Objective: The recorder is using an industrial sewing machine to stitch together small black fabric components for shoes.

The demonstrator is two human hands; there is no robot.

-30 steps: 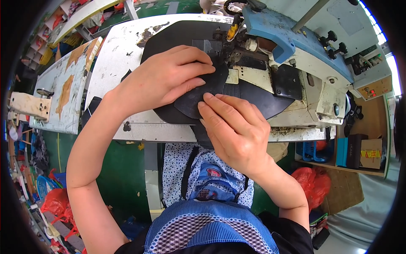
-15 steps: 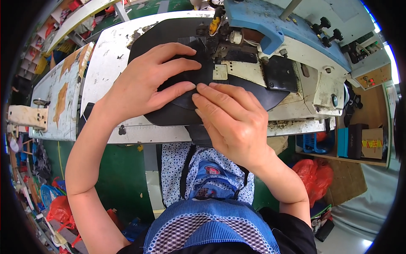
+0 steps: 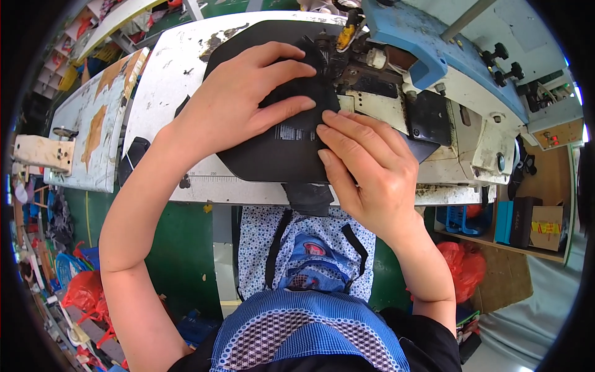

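Note:
A broad, flat black sheet piece (image 3: 273, 164) with angled edges lies on the bed of an industrial sewing machine (image 3: 421, 46). My left hand (image 3: 254, 90) rests on its left part, fingers spread, with the tips close to the needle area. My right hand (image 3: 375, 164) lies on its right part, fingers stretched side by side and pressing down; it grips nothing that shows. Between the hands, a pale striped patch (image 3: 296, 133) shows on the sheet. A pale metal needle plate (image 3: 372, 105) is partly covered by my right fingers and the sheet.
The white worktable (image 3: 164, 87) has worn paint and a ruler scale near its front edge. A black strip (image 3: 308, 197) hangs over that edge. Left stands another worn table (image 3: 93, 130). Red plastic bags (image 3: 462, 263) and a shelf with a blue basket (image 3: 463, 218) are at right.
The view has shifted slightly. The black sheet has moved under my hands and covers more of the needle plate. The striped patch now shows between my hands. Both hands remain on the sheet.

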